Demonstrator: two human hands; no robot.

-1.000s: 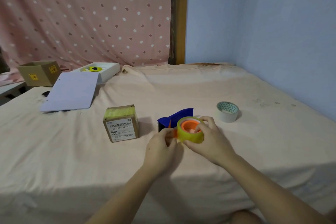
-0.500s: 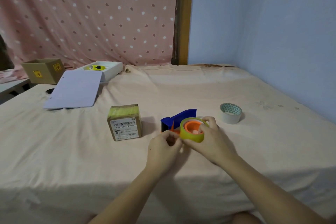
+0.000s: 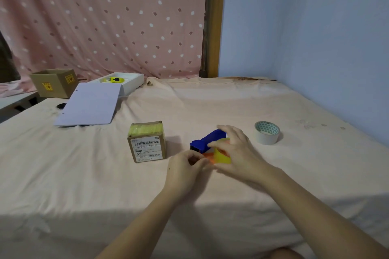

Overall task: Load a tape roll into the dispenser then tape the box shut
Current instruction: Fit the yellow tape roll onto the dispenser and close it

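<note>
I am gripping the yellow tape roll (image 3: 222,156) with my right hand (image 3: 237,151), fingers curled over it, against the blue plastic dispenser (image 3: 207,140) on the peach bedsheet (image 3: 210,103). My left hand (image 3: 185,168) is pinching its orange front, beside the small taped cardboard box (image 3: 147,142).

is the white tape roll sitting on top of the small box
No, the white tape roll lies on the sheet right of the hands, apart from the small box.
</note>
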